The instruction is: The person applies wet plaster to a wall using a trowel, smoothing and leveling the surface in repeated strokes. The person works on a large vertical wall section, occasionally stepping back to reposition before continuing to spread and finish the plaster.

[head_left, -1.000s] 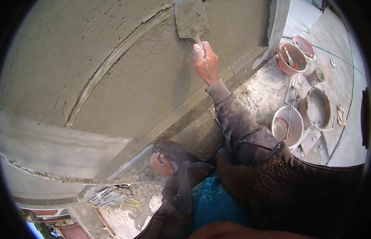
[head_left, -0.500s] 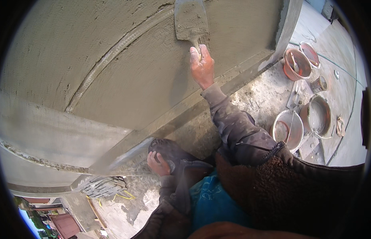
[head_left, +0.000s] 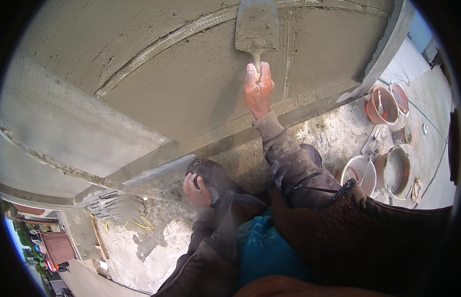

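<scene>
My right hand [head_left: 258, 91] is closed round the handle of a trowel [head_left: 257, 29], its broad blade coated in grey mortar. The blade lies against a wall of damp grey plaster [head_left: 191, 89], over a curved groove [head_left: 156, 52] that runs across it. Just right of the blade, narrow upright lines [head_left: 288, 54] mark the plaster. Lower down, my left hand [head_left: 197, 190] rests on my dark-clad knee [head_left: 210, 171], fingers somewhat apart and without a tool.
At right, on the rough floor, stand a reddish bucket [head_left: 373, 113], two mortar-stained buckets [head_left: 357, 161] [head_left: 405, 190] and a small can [head_left: 402, 135]. A long thin strip [head_left: 67, 169] crosses the lower left, near stacked grey pieces [head_left: 114, 205].
My view has turned, shifting the wall and buckets in the picture. Upright lines now show in the plaster right of the trowel. My left hand stays on the knee.
</scene>
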{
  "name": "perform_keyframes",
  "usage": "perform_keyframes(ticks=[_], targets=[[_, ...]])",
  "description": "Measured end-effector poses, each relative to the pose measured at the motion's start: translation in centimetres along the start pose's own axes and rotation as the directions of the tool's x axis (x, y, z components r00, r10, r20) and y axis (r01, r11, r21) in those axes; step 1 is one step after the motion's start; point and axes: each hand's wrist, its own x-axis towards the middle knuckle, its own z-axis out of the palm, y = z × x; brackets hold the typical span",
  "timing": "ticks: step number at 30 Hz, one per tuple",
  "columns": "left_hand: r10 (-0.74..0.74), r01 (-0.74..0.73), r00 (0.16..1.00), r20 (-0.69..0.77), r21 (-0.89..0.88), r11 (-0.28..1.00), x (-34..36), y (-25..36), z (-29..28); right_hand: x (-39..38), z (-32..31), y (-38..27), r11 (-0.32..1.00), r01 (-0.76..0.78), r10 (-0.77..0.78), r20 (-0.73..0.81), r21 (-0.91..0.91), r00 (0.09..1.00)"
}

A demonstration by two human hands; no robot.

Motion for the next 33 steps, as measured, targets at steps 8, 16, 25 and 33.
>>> perform_keyframes(ticks=[8,16,25,33], targets=[[0.047,-0.049,0.998,-0.028,-0.065,0.997,0.2,-0.4,0.7,-6.4,8.5,-4.2,0.966,0.259,-0.245,0.237,-0.029,0.94],[-0.026,0.024,0.999,-0.022,-0.087,0.996,-0.2,-0.9,-0.6,-6.4,7.8,-3.1,0.992,-0.06,0.043,0.146,0.114,0.988],[-0.023,0.018,0.999,-0.04,-0.125,0.992,0.0,-1.3,-0.2,-10.8,14.5,-6.9,0.976,0.216,-0.198,0.314,-0.023,0.929],[-0.05,0.039,0.995,-0.084,-0.129,0.991,-0.3,-2.3,-0.2,-11.6,14.4,-10.0,0.944,0.285,-0.331,0.469,0.168,0.819]])
